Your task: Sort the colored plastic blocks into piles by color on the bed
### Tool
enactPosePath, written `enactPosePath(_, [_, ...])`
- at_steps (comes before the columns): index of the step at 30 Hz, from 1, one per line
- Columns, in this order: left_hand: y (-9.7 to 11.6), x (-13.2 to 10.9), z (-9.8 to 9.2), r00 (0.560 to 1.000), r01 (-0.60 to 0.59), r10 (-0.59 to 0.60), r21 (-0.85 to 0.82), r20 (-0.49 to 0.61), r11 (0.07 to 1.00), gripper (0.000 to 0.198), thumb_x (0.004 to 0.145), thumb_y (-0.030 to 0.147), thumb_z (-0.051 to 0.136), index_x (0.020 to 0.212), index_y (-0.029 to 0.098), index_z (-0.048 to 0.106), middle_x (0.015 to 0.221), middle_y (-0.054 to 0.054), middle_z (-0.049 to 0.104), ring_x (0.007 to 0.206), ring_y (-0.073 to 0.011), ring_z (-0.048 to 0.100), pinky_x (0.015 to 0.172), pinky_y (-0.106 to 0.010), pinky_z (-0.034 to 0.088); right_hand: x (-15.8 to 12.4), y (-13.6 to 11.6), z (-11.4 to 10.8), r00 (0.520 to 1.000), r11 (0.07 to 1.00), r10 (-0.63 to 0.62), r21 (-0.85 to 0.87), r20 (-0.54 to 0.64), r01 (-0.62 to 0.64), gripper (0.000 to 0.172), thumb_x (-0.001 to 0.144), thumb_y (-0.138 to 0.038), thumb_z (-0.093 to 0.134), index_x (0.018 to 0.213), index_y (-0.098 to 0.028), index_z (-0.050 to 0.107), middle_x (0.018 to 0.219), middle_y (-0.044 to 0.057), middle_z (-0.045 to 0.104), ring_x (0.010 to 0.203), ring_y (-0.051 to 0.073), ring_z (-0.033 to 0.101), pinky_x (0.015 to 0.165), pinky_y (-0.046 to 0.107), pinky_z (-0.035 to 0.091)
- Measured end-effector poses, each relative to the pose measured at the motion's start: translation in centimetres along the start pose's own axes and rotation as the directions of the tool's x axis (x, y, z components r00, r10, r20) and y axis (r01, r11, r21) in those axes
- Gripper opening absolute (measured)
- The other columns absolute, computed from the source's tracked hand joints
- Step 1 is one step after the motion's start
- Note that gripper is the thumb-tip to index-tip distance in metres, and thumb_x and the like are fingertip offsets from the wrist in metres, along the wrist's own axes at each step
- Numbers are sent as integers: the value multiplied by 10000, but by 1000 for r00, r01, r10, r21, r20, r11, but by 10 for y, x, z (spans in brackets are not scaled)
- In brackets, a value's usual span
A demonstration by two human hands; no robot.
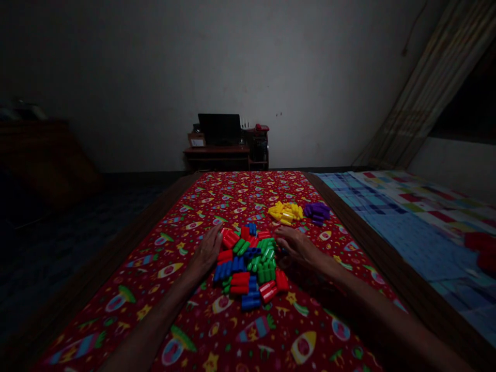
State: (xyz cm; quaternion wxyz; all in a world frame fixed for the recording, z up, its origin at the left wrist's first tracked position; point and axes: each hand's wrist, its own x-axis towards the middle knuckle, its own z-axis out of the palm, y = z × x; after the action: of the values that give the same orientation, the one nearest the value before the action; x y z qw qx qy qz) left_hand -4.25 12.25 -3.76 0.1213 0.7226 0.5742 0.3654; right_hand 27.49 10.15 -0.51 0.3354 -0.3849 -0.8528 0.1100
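Observation:
A heap of red, blue and green plastic blocks (250, 263) lies in the middle of a table covered with a red patterned cloth (201, 330). My left hand (207, 251) rests flat on the cloth against the heap's left side, fingers stretched out. On the heap's right side lies my right hand (296, 247), fingers extended and touching the blocks. Neither hand holds a block. Farther back sit a small pile of yellow blocks (285, 212) and, to its right, a pile of purple blocks (317, 211).
A dark wooden rim (372, 237) edges the table. To the right lies a checked bedspread (418, 217). A low desk with a dark screen (220, 129) stands against the far wall. A curtain (430, 88) hangs at the right. The room is dim.

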Motion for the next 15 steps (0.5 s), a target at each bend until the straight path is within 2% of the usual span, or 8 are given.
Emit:
enactPosePath(2, [2, 0, 2, 999, -19, 19, 16, 45, 1000, 579, 930, 452, 227, 1370, 134, 428, 1442, -145, 452, 1360, -235, 384, 1147, -466, 275, -27, 0, 4, 999, 998, 49, -45, -19, -50, 391, 951, -394, 413, 1236, -193, 592, 1261, 143, 608, 1189, 243, 548, 978, 414, 451])
enactPosePath(4, [3, 1, 4, 996, -30, 27, 34, 83, 999, 598, 923, 448, 209, 1373, 117, 420, 1443, -154, 449, 1365, -238, 378, 1149, -477, 264, -37, 8, 3, 988, 985, 142, -89, -55, -146, 478, 951, -451, 382, 1303, -173, 545, 1341, 172, 547, 1291, 273, 462, 1050, 471, 391])
enactPosePath(8, [3, -3, 5, 994, -58, 56, 19, 98, 998, 616, 918, 448, 186, 1365, 100, 427, 1434, -161, 457, 1372, -232, 366, 1158, -469, 249, -17, 39, -10, 937, 944, 310, -69, -161, -324, 588, 965, -498, 250, 1411, -159, 429, 1401, 168, 493, 1338, 274, 410, 1105, 491, 328])
enactPosePath(12, [-4, -9, 5, 996, -77, 78, -12, 51, 997, 586, 935, 453, 209, 1351, 120, 452, 1416, -153, 479, 1358, -228, 388, 1154, -459, 271, 10, 62, -12, 937, 940, 310, -99, -160, -328, 573, 961, -503, 255, 1457, -232, 352, 1400, 111, 503, 1326, 259, 423, 1098, 476, 336])
enactPosePath(15, [-9, -10, 3, 995, -87, 88, -31, 43, 996, 549, 945, 446, 228, 1343, 157, 470, 1394, -131, 507, 1339, -219, 417, 1143, -461, 300, 21, 71, 0, 968, 933, 213, -268, -132, -242, 546, 961, -448, 283, 1451, -218, 355, 1411, 139, 481, 1327, 287, 406, 1090, 503, 318])
